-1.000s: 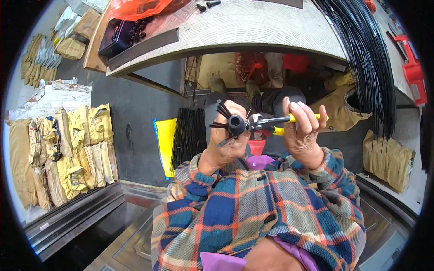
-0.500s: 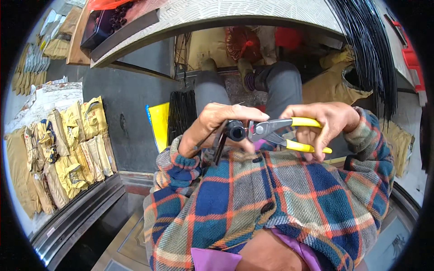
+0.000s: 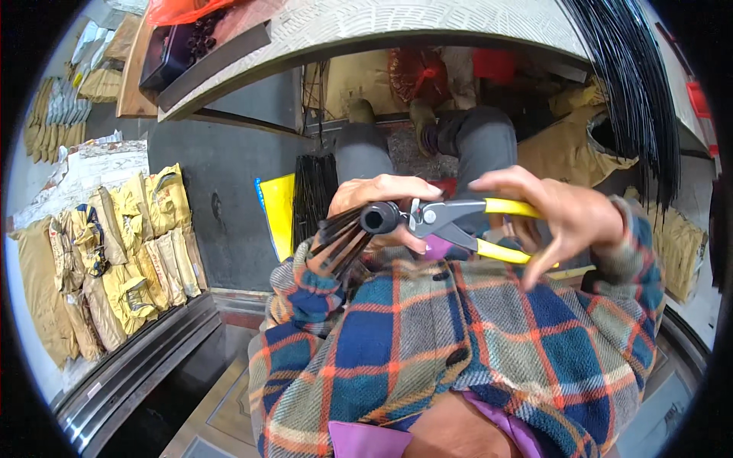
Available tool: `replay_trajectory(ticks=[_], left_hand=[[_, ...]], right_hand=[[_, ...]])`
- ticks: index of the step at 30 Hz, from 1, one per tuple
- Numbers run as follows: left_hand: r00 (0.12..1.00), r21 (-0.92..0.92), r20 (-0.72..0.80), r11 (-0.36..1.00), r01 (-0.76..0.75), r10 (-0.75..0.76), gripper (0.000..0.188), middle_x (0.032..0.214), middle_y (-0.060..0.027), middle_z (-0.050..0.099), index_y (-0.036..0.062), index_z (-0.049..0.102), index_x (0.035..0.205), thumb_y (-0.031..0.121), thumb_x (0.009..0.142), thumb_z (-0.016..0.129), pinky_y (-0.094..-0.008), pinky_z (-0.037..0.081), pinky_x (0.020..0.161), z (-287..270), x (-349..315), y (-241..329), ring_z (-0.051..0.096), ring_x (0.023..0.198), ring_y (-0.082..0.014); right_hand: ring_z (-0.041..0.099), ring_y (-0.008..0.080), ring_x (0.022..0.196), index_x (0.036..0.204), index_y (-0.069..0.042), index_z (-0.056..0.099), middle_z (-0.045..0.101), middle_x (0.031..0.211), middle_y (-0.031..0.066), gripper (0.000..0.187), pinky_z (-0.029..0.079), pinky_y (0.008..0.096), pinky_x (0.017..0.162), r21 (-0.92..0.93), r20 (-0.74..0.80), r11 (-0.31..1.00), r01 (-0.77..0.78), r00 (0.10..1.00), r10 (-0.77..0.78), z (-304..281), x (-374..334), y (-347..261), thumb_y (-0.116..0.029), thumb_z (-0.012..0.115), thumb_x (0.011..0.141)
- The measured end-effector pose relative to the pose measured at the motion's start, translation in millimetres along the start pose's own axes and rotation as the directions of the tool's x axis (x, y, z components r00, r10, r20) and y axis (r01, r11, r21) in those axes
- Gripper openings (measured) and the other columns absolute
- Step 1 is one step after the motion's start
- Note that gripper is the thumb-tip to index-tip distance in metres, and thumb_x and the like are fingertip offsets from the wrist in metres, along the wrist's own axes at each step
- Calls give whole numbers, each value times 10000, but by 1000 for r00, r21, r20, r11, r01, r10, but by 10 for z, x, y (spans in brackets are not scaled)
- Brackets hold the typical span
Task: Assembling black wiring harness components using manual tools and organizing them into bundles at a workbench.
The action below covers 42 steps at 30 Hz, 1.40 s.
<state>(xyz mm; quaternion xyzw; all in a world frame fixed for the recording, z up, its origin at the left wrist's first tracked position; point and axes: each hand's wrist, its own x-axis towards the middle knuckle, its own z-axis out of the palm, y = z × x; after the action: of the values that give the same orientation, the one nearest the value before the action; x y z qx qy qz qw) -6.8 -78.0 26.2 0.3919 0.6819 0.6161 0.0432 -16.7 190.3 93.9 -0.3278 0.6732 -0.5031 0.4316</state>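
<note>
My left hand [image 3: 385,191] grips a black, round-ended tube [image 3: 379,218] with several thin dark ribs [image 3: 340,237] fanning back from it, like a folded umbrella frame. The tube's open end faces up. In my right hand [image 3: 569,217] are end-cutting pliers [image 3: 450,216] with grey jaws and yellow handles. The handles are spread, and my right fingers sit loosely around them, the thumb off the lower one. The jaws are at the tube's right side, beside my left thumb; whether they bite on anything I cannot tell.
A bench [image 3: 427,19] spans the front, with a bundle of black rods [image 3: 626,99] hanging off its right end and a dark bin [image 3: 183,53] at its left. Packed brown and yellow parcels [image 3: 114,259] lie on the left. Another dark rod bundle [image 3: 313,191] stands near my knee.
The dark ribs have spread wider behind the tube. The tube and pliers have shifted slightly left, and my right fingers have loosened, with the thumb coming away from the lower handle.
</note>
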Motion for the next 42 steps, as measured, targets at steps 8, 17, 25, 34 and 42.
replay_trajectory(ticks=[8, 17, 25, 34, 42], left_hand=[[971, -254, 193, 949, 188, -141, 510, 1095, -145, 586, 5, 593, 1056, 194, 611, 753, -318, 502, 715, -128, 90, 65, 617, 872, -227], [966, 39, -204, 985, 169, -158, 626, 999, -78, 577, 28, 578, 1017, 386, 547, 783, -261, 441, 754, 139, -65, -48, 554, 859, -151], [901, -183, -386, 974, 136, -199, 461, 1020, -70, 569, 65, 607, 990, 259, 610, 779, -268, 452, 739, 178, -79, -96, 561, 851, -142], [816, -186, -522, 967, 177, -250, 643, 885, -36, 531, 3, 486, 1119, 302, 636, 786, -214, 403, 686, 160, -111, -139, 480, 746, -90], [836, -156, -465, 956, 247, -292, 757, 814, -56, 492, 38, 196, 1303, 33, 713, 670, -224, 453, 623, 3, -135, -63, 517, 638, -95]], right_hand=[[636, 236, 660, 1235, -6, 336, 607, 929, 183, 519, 495, 324, 567, 268, 218, 934, -238, 959, 182, -8, -7, 156, -148, 598, 809], [520, 252, 943, 997, -69, 534, 477, 1109, 127, 369, 410, 379, 805, -855, -329, 470, -218, 929, -168, 187, 67, 194, -149, 614, 645], [520, 275, 942, 921, -71, 561, 501, 1070, 121, 322, 405, 436, 815, -926, -327, 320, -201, 851, -411, 100, 280, 171, -77, 592, 601], [542, 264, 637, 860, -69, 603, 522, 768, 101, 217, 432, 337, 544, -810, -474, 581, -73, 664, -578, 354, 715, 771, -112, 649, 653], [576, 264, 790, 896, -36, 618, 583, 933, 142, 264, 479, 339, 680, -746, -532, 664, 61, 545, -648, 337, 872, 586, -3, 603, 634]])
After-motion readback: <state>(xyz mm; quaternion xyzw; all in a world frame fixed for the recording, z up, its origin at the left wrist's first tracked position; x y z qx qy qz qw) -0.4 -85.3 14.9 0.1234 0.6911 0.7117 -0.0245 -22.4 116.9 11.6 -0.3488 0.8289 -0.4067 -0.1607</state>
